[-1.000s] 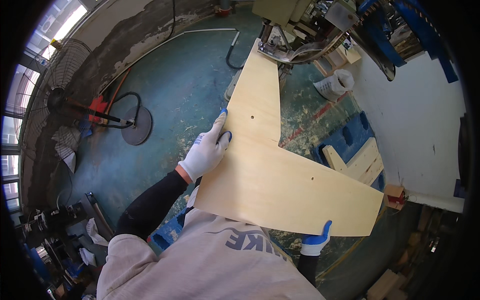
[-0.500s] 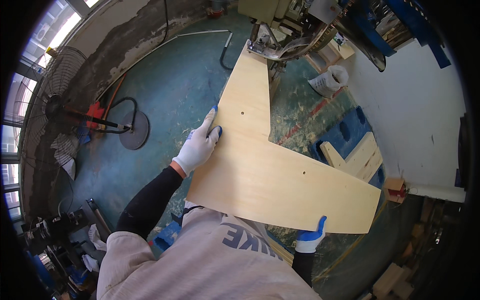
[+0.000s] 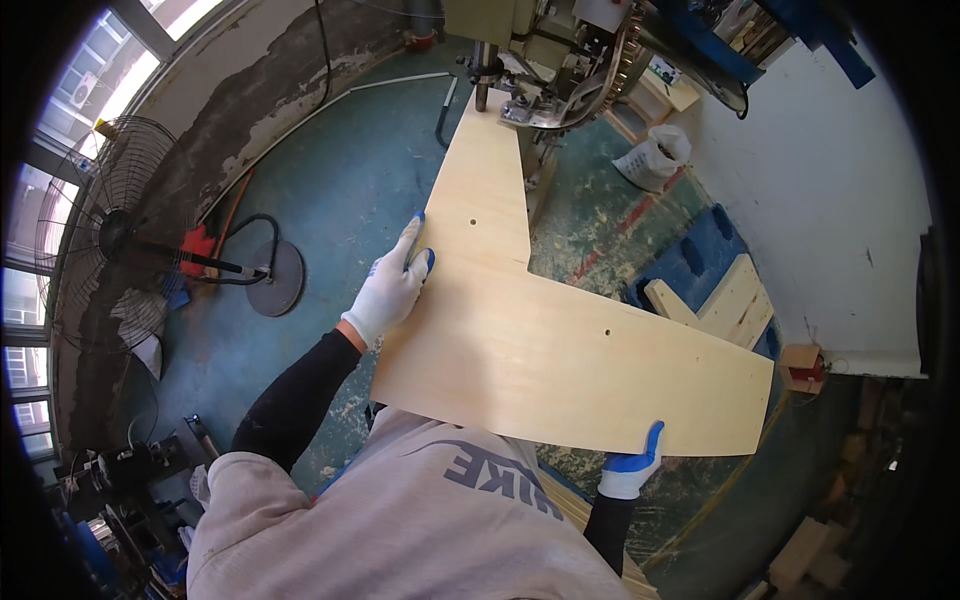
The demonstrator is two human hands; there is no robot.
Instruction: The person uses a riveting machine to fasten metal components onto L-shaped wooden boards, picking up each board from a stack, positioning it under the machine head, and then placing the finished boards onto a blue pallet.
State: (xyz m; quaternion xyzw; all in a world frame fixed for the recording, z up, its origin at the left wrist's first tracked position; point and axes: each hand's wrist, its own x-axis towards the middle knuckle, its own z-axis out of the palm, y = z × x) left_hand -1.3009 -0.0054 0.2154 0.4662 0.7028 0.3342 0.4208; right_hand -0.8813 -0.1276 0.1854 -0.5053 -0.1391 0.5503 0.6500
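A large pale plywood panel [image 3: 560, 370], shaped like a wide L with two small drilled holes, lies across in front of my body. My left hand [image 3: 388, 290], in a white glove with blue fingertips, grips its left edge. At the lower right edge my right hand [image 3: 632, 465] holds the panel, thumb on top and fingers hidden below. The panel's narrow far end reaches under the head of a machine [image 3: 515, 95], beside its metal guide. Whether the tool touches the wood I cannot tell.
A standing fan [image 3: 115, 230] with a round base is at the left. On the right, cut wooden pieces [image 3: 735, 300] lie on a blue pallet [image 3: 690, 250]. A white sack [image 3: 655, 158] stands behind it, and a small cardboard box [image 3: 802, 368] sits by the wall.
The panel has turned slightly, its narrow end shifting left and its right end moving a little right and away. Both hands keep their grip and move with it.
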